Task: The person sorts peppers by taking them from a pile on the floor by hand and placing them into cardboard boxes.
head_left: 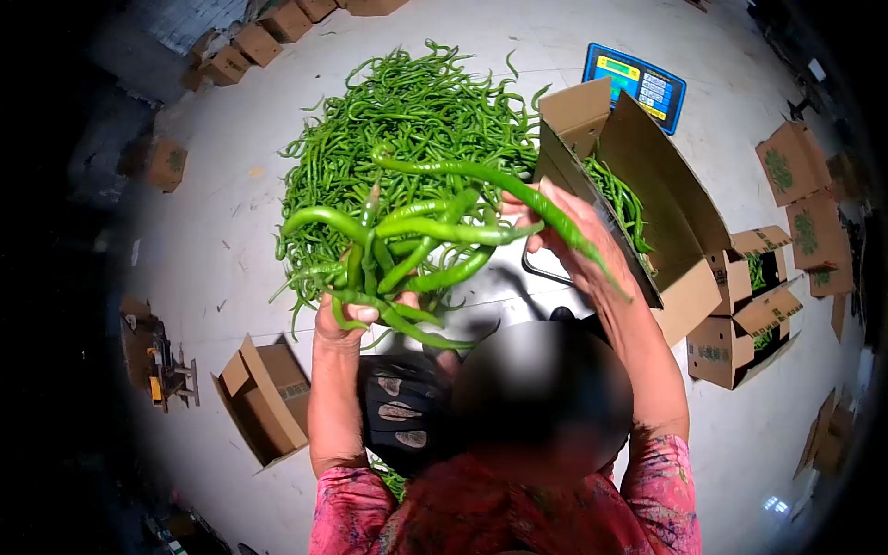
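Observation:
My left hand (344,319) is closed under a loose bunch of long green chili peppers (398,245), raised in front of me. My right hand (578,227) is at the right end of the bunch, its fingers curled at the peppers' ends. One long chili pepper (481,173) runs across the top of the bunch and down over that hand. Beyond the hands, a large heap of green chili peppers (416,111) spreads on the floor. Close to my right hand stands an open cardboard box (689,199) with chili peppers (624,199) inside.
A scale's display panel (634,85) stands behind the open box. Stacked cartons (717,347) holding peppers are to the right, with more boxes (795,166) farther out. An open carton (264,398) lies at the lower left. More boxes (254,43) line the far left.

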A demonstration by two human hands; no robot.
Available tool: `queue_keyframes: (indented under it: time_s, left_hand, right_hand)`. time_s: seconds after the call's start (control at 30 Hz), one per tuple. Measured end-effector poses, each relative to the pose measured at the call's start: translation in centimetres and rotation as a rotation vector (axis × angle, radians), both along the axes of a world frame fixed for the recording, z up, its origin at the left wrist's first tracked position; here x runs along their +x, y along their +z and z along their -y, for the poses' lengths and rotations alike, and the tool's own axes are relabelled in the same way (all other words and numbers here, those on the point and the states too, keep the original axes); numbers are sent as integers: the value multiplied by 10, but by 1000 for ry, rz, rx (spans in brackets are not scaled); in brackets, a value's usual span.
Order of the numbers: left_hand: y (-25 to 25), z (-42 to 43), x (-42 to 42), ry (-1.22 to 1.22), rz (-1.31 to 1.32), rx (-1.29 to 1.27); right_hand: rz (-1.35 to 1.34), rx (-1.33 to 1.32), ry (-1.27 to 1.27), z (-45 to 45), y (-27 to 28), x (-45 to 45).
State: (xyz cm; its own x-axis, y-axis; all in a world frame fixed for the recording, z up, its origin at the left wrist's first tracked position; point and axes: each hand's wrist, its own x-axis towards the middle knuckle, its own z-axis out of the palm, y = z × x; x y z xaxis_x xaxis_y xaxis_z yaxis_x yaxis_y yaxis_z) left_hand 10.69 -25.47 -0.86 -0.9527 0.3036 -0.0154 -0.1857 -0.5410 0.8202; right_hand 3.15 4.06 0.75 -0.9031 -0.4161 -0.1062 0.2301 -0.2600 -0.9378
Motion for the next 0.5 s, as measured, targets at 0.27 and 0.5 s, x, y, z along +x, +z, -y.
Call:
queue_keyframes:
  time_s: [0.27,0.5]
  left_hand:
    - [-3,-4,14,14,76,-118]
    - [0,-3,5,-147,33,-312]
  right_hand:
    - [-153,339,247,-9,1,2]
    - [-161,465,221,-19,1,5]
